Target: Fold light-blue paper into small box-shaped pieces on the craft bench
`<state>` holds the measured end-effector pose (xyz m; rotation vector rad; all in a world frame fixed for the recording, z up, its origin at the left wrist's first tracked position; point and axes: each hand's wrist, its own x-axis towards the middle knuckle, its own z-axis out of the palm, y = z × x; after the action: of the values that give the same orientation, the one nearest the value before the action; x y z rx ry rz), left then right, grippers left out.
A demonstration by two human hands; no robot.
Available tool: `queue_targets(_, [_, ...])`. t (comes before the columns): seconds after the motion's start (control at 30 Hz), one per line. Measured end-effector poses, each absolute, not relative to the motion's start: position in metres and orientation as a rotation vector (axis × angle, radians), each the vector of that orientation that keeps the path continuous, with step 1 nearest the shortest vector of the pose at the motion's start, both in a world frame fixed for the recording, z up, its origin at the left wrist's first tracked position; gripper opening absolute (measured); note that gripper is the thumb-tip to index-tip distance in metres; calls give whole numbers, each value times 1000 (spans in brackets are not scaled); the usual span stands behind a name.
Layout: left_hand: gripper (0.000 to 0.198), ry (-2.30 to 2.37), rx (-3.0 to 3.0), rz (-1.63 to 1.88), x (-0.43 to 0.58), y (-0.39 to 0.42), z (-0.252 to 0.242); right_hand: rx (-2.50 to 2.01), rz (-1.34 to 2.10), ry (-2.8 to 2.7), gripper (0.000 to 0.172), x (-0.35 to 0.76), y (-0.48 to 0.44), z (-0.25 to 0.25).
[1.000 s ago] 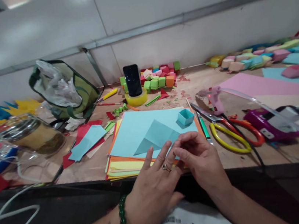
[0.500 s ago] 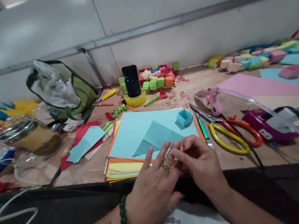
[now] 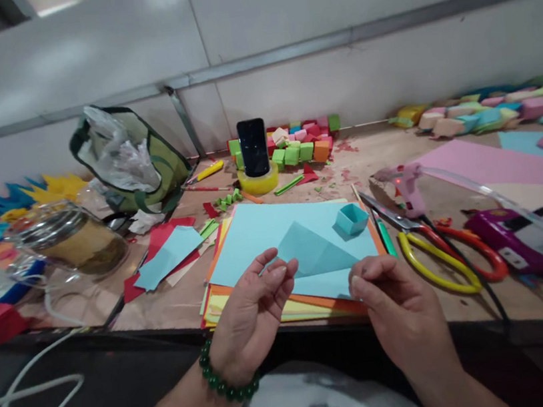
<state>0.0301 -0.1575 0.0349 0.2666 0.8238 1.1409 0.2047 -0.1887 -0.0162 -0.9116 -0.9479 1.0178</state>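
Observation:
My left hand (image 3: pixel 253 307) is curled, with thumb and fingertips pinched on the left edge of a folded light blue paper (image 3: pixel 317 258). A green bead bracelet is on that wrist. My right hand (image 3: pixel 400 310) pinches the same paper at its lower right edge. The paper shows a triangular fold and lies over a larger light blue sheet (image 3: pixel 260 232) on top of a stack of coloured paper (image 3: pixel 238 306). A small light blue paper box (image 3: pixel 352 218) stands just beyond the fold.
Yellow- and red-handled scissors (image 3: pixel 440 254), a pink glue gun (image 3: pixel 407 184) and a purple glue gun (image 3: pixel 511 237) lie to the right. A phone (image 3: pixel 253 147) stands in a tape roll, with paper cubes (image 3: pixel 303 144) behind. A jar (image 3: pixel 72 241) and green bag (image 3: pixel 134 159) are at the left.
My hands were together, pressing the paper at the stack's near edge. They have moved apart, the left hand turning up, and each now pinches one side of the folded sheet.

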Motion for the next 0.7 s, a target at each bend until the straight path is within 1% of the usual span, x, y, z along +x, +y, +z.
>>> queue_targets(0.3, [28, 855, 322, 1102, 27, -157, 29, -916, 1046, -967, 12, 202, -189, -13])
queue_targets(0.4, [31, 887, 485, 1066, 24, -157, 28, -952, 1027, -984, 12, 202, -189, -13])
queue_targets(0.5, [42, 1020, 1088, 1027, 18, -150, 22, -1010, 946, -1057, 10, 205, -189, -10])
queue_targets(0.6, [65, 1385, 1896, 976, 11, -136, 7, -1092, 769, -1139, 9, 210, -186, -6])
queue_targets(0.67, [76, 1583, 2151, 855, 7, -127, -3, -1142, 632, -1217, 11, 214, -184, -2])
queue_targets(0.7, [75, 1620, 2214, 796, 6, -123, -7, -1172, 564, -1274, 14, 216, -182, -1])
